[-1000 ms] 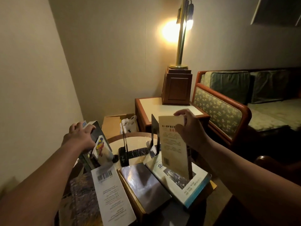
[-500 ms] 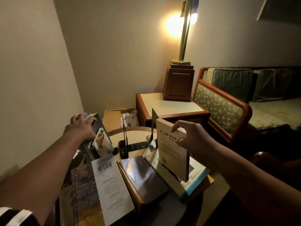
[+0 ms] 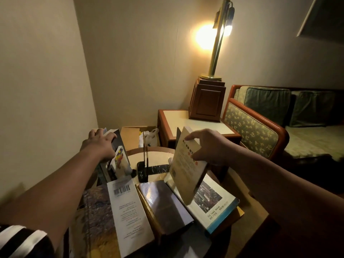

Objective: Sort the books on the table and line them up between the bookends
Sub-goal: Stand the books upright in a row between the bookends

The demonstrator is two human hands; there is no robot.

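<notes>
Nearest the camera, flat on the round table: a white barcode book, a dark glossy book, a blue-edged book. Above these, right hand pinching a tilted cream paperback, fingers closed on its top edge. Farther left, left hand curled over upright books. Between, black bookends.

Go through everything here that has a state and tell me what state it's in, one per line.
Lamp: lit.
Tan book: tilted, held by right hand.
Upright books: standing, steadied by left hand.
Bookend: upright.
Dark book: lying flat, closed.
</notes>
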